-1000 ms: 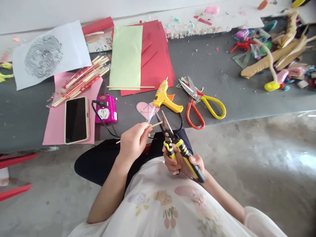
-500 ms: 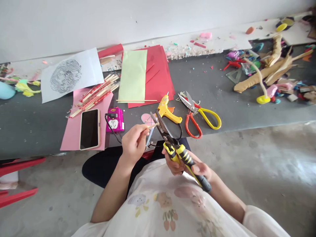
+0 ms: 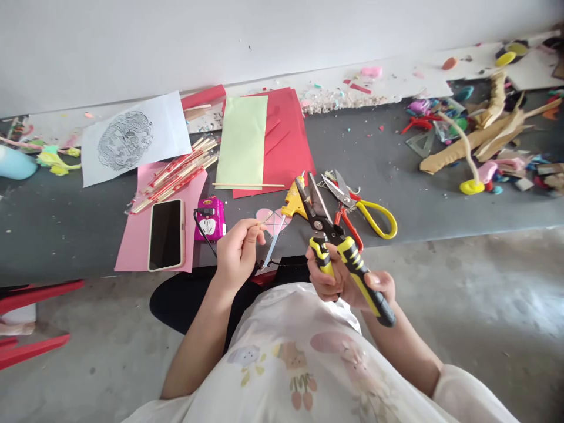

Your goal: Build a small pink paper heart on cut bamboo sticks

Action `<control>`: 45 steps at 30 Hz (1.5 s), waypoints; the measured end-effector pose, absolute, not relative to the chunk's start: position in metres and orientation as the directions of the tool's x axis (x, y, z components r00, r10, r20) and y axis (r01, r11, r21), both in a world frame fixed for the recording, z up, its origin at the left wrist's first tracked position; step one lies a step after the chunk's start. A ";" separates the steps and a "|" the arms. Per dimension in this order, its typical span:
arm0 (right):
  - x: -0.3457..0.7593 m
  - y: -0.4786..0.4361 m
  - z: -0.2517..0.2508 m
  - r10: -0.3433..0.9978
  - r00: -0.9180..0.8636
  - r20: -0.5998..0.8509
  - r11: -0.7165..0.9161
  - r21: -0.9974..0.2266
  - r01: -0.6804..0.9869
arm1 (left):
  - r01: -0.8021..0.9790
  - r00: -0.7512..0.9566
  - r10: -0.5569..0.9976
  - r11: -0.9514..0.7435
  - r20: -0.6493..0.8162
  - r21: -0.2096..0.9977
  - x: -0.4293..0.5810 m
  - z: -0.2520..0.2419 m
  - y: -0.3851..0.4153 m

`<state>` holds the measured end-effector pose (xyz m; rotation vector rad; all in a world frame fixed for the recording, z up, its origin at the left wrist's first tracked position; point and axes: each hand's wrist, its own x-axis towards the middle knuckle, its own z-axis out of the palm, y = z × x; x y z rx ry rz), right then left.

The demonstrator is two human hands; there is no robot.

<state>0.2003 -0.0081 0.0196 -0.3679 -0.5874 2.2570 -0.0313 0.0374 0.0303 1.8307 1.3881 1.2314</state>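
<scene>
My left hand (image 3: 238, 249) pinches a short, thin wooden stick (image 3: 267, 218) between thumb and fingers, its tip over a pink heart-shaped piece (image 3: 277, 223) crossed by dark lines. A light blue strip (image 3: 273, 244) lies against the heart. In my right hand (image 3: 350, 285) are large shears (image 3: 328, 226) with black and yellow handles, their blades parted and pointing away from me. The blades are apart from the stick and partly cover a yellow glue gun (image 3: 292, 202). Scissors with yellow handles (image 3: 379, 220) and a red-handled tool (image 3: 351, 229) lie just beyond the shears.
A phone (image 3: 166, 235) rests on pink paper (image 3: 131, 247) beside a magenta socket block (image 3: 210, 218). Behind are bundled sticks (image 3: 176, 174), a printed sheet (image 3: 170, 126), green paper (image 3: 242, 141) with one stick across it, and red paper (image 3: 288, 147). Craft scraps (image 3: 462, 147) crowd the right.
The shears have moved right and away from the stick, which they met before. The stick in my left hand shows shorter. The view has shifted slightly.
</scene>
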 end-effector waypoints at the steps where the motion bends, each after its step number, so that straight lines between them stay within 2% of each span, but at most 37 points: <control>1: 0.202 -0.007 0.020 0.739 -0.667 -0.093 -0.607 -0.521 -0.600 | 0.451 0.060 0.940 -0.326 0.336 0.831 -0.031 0.031 0.038; 7: 0.205 -0.007 0.020 0.711 -0.673 -0.205 -0.655 -0.540 -0.528 | 0.468 0.063 0.958 -0.275 0.279 0.840 -0.030 0.035 0.044; 10: 0.207 -0.007 0.016 0.717 -0.655 -0.240 -0.655 -0.553 -0.515 | 0.550 0.093 0.966 -0.252 0.241 0.797 -0.026 0.035 0.052; 12: 0.208 -0.006 0.014 0.718 -0.643 -0.267 -0.663 -0.544 -0.514 | 0.685 0.098 0.974 -0.214 0.203 0.697 -0.022 0.033 0.062; 15: 0.209 -0.004 0.013 0.716 -0.629 -0.302 -0.674 -0.531 -0.513 | 0.880 0.090 0.978 -0.168 0.190 0.444 -0.016 0.025 0.081; 17: 0.209 -0.004 0.013 0.724 -0.620 -0.302 -0.668 -0.527 -0.525 | 0.940 0.107 0.977 -0.160 0.184 0.303 -0.013 0.019 0.094; 19: 0.209 -0.004 0.011 0.735 -0.615 -0.285 -0.657 -0.525 -0.542 | 0.957 0.137 0.975 -0.176 0.175 0.230 -0.012 0.015 0.105; 21: 0.210 -0.004 0.010 0.743 -0.616 -0.262 -0.646 -0.524 -0.555 | 0.942 0.178 0.956 -0.234 0.233 0.241 -0.011 0.017 0.109; 25: 0.209 -0.005 0.011 0.747 -0.623 -0.234 -0.635 -0.528 -0.563 | 0.764 0.236 0.833 -0.478 0.501 0.434 -0.003 0.037 0.100; 27: 0.207 -0.004 0.015 0.761 -0.601 -0.245 -0.620 -0.548 -0.561 | 0.668 0.252 0.773 -0.574 0.582 0.473 0.003 0.050 0.091; 30: 0.203 -0.004 0.021 0.773 -0.574 -0.270 -0.607 -0.577 -0.547 | 0.609 0.270 0.729 -0.635 0.629 0.475 0.010 0.059 0.082; 35: 0.199 -0.005 0.026 0.768 -0.586 -0.256 -0.600 -0.607 -0.521 | 0.606 0.224 0.729 -0.624 0.647 0.493 0.012 0.058 0.080; 40: 0.198 -0.007 0.028 0.781 -0.579 -0.234 -0.567 -0.655 -0.500 | 0.635 0.263 0.724 -0.627 0.638 0.450 0.006 0.056 0.079; 45: 0.200 -0.005 0.025 0.777 -0.592 -0.214 -0.557 -0.672 -0.488 | 0.692 0.345 0.648 -0.664 0.679 0.282 -0.001 0.046 0.080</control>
